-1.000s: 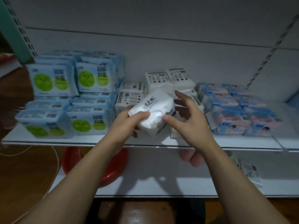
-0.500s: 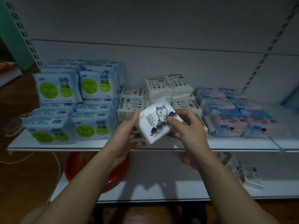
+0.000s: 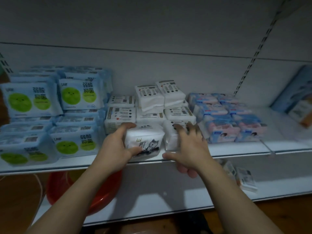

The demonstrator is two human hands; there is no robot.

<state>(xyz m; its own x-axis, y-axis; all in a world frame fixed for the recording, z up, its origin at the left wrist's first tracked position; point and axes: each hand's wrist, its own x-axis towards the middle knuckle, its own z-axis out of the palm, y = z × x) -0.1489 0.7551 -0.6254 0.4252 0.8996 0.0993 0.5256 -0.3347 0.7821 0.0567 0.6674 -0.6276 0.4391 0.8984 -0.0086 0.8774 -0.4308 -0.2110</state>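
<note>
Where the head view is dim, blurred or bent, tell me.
Head view: dim throughout, brightest in a patch on the lower shelf. Head view: the right hand has smeared fingertips against the white packs, while the left hand and the cat-print pack it grips look sharper. Head view: the slotted upright bows, a wide-angle distortion.

1 second ago the white tissue pack (image 3: 144, 143) was held in the air in front of the shelf (image 3: 285, 142) by 2 hands and was being turned over. Now it sits at the shelf's near edge, cat picture facing out, in the gap between the white stacks. Only the left hand (image 3: 114, 150) grips it; the right hand (image 3: 190, 150) has let go and moved right, fingers (image 3: 179, 130) spread over the neighbouring white pack (image 3: 169, 138).
</note>
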